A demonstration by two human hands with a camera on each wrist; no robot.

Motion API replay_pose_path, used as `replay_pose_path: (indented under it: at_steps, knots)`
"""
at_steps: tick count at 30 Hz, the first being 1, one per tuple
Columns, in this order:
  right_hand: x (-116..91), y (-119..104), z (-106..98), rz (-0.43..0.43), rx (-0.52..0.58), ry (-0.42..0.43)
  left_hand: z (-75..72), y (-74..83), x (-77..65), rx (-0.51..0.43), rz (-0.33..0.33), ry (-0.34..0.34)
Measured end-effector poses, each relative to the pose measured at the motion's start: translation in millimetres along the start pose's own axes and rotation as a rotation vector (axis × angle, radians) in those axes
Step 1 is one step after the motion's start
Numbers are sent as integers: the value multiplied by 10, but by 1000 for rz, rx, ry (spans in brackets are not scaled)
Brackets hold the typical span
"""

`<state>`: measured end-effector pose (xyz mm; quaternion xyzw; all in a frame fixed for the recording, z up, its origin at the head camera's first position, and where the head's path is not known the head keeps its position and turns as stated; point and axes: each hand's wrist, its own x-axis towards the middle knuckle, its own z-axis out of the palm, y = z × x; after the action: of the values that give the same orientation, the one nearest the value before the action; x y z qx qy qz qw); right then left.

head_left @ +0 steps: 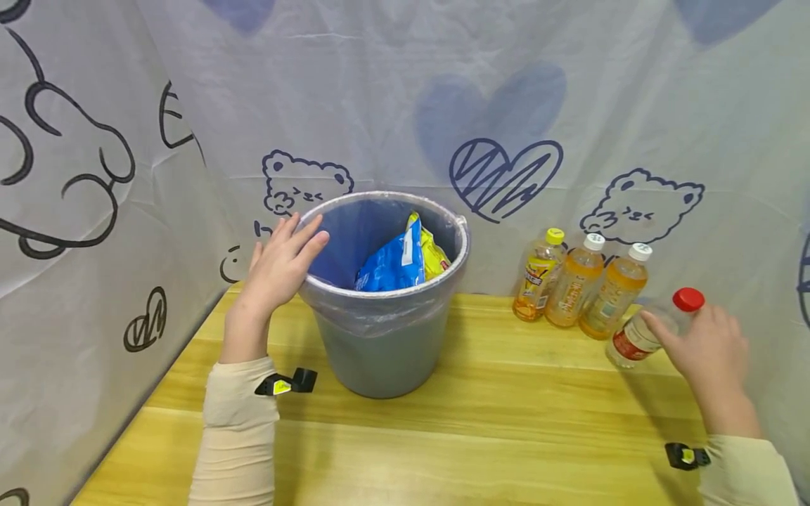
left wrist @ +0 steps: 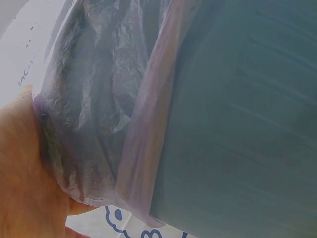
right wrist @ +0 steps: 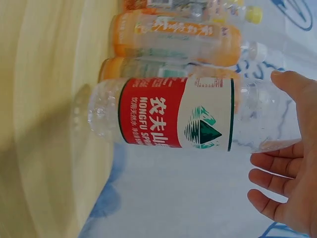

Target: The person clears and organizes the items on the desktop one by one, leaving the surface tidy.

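A grey trash can (head_left: 386,351) stands on the table, lined with a clear plastic bag (left wrist: 104,99) folded over its rim. Inside lie a blue snack bag (head_left: 392,263) and a yellow one (head_left: 433,256). My left hand (head_left: 278,267) rests against the can's left rim, fingers extended. On the right, my right hand (head_left: 715,351) grips the upper part of a clear water bottle (right wrist: 173,114) with a red-and-white label and red cap (head_left: 688,299). That bottle looks empty and leans; whether its base touches the table I cannot tell.
Left of the water bottle stand two orange drink bottles with white caps (head_left: 574,288) (head_left: 615,299) and a yellow-capped bottle (head_left: 538,277), in a row near the back edge. A printed cloth (head_left: 380,105) hangs behind the wooden table (head_left: 481,429) and along its left side.
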<state>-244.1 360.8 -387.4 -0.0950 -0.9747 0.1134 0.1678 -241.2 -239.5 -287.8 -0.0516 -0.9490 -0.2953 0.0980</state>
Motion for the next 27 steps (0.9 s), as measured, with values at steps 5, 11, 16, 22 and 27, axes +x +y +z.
replay_pose_path:
  at_steps: [5, 11, 16, 22, 27]
  knots:
    - [-45, -157, -123, -34, -12, 0, -4, 0, -3, 6, -3, 5]
    - [-127, -408, -231, -88, -6, 6, -9, -9, -4, 4, -5, 5]
    - [-179, -592, -280, -124, 12, 34, -13, -8, -4, 5, -2, 6]
    - [-239, -757, -300, -192, 54, 129, -11, -6, 0, 2, 2, 7]
    - [-271, -877, -278, -238, 91, 183, -3, -6, 2, 0, 3, 3]
